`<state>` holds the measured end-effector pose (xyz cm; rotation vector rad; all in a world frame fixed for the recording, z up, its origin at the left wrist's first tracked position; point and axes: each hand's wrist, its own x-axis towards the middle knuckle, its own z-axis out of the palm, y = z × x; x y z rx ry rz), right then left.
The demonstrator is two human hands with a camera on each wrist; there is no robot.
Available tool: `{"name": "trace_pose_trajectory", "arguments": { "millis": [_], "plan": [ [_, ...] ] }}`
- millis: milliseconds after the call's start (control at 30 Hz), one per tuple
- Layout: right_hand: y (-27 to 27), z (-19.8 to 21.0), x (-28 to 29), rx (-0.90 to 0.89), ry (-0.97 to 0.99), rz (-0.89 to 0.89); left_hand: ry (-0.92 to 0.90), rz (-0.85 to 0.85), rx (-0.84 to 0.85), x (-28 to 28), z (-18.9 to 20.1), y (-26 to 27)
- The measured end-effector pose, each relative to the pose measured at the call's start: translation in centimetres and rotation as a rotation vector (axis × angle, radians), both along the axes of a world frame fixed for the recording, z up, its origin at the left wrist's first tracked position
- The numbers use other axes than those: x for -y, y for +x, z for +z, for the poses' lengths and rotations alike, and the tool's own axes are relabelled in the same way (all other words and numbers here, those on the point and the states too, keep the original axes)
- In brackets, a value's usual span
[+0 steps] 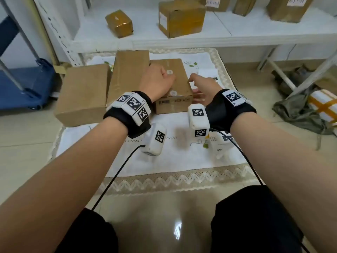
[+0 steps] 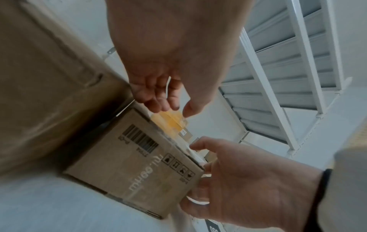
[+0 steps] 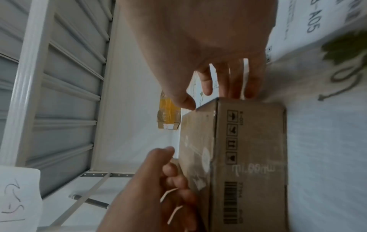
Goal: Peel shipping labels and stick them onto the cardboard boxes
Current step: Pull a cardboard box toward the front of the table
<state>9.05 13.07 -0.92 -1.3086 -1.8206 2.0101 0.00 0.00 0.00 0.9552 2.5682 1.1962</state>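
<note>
A small cardboard box (image 1: 172, 92) is seen at the centre of the head view, lying on a white embroidered cloth (image 1: 182, 157) spread on the floor. On its near end face a barcode (image 1: 164, 102), a row of four handling pictograms and pale lettering that seems to read "mi.com" are printed; the smaller figures beside the barcode cannot be read. Two round white stickers (image 1: 169, 72) are carried on its top. The left hand (image 1: 156, 81) is laid on the top of this box, its fingers loosely curled and nothing seen held in them. The right hand (image 1: 205, 88) is placed at the box's right side, fingers spread and fairly straight along the side wall, the thumb at the top edge. Left of the small box a taller carton (image 1: 127, 73) and a flat brown carton (image 1: 83, 94) are found, all unlabelled on the faces shown. Shipping labels (image 1: 217, 141) lie on the cloth at lower right of centre, where "A05" and a QR code are made out; another sheet (image 1: 207, 73) lies beyond the right hand. On the white shelf (image 1: 237, 28) at the top of the frame, taped parcels (image 1: 119, 22) are stood, some already bearing printed labels whose text is too blurred to read.
</note>
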Motion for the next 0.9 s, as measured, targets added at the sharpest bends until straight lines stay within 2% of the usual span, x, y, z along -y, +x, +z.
{"name": "trace_pose_trajectory", "arguments": {
  "millis": [200,500,733,900],
  "plan": [
    [1.2,0.9,0.9,0.079,0.025,0.14,-0.034,0.029,0.004,1.4,0.5,1.8],
    [2.4,1.5,2.7,0.114,0.084,0.186,-0.159,0.077,0.005,4.7,1.2,2.9],
    [1.9,0.8,3.8,0.014,-0.022,0.162,-0.231,0.047,0.015,5.7,0.7,3.0],
    [1.7,0.7,4.2,-0.007,-0.012,0.128,-0.324,0.133,-0.086,6.6,0.2,2.6]
  ]
}}
